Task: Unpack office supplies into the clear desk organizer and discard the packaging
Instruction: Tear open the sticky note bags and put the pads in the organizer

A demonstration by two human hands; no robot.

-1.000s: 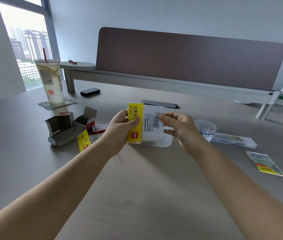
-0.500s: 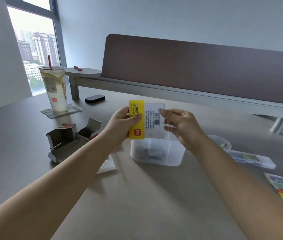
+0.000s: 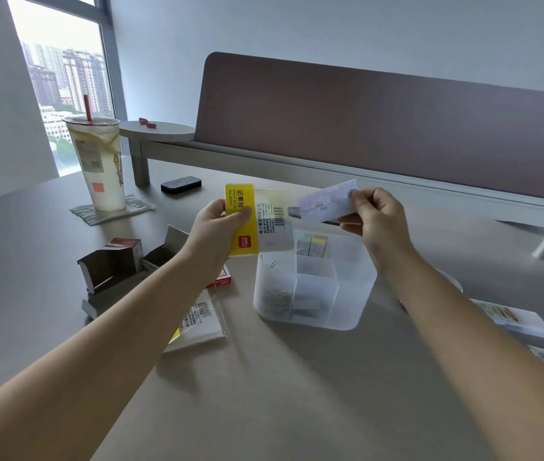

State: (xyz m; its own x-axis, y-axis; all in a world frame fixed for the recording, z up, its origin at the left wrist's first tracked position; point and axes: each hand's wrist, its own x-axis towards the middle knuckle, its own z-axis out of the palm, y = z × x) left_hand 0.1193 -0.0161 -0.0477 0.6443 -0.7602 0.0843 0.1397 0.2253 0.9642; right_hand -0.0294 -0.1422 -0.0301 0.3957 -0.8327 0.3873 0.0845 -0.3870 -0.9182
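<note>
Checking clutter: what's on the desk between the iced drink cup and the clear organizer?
Head view: between the tall iced drink cup and the clear plastic desk organizer lie opened grey cardboard boxes, crossed by the left hand.

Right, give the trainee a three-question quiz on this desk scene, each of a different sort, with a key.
1. True or false: the left hand holds the yellow-edged clear plastic packet.
2. What does the right hand pinch? A) pale printed paper slip B) red straw C) black remote
3. Fill in: the frosted clear plastic desk organizer stands ___ both hands.

Key: 1 true; 2 A; 3 below.
</note>
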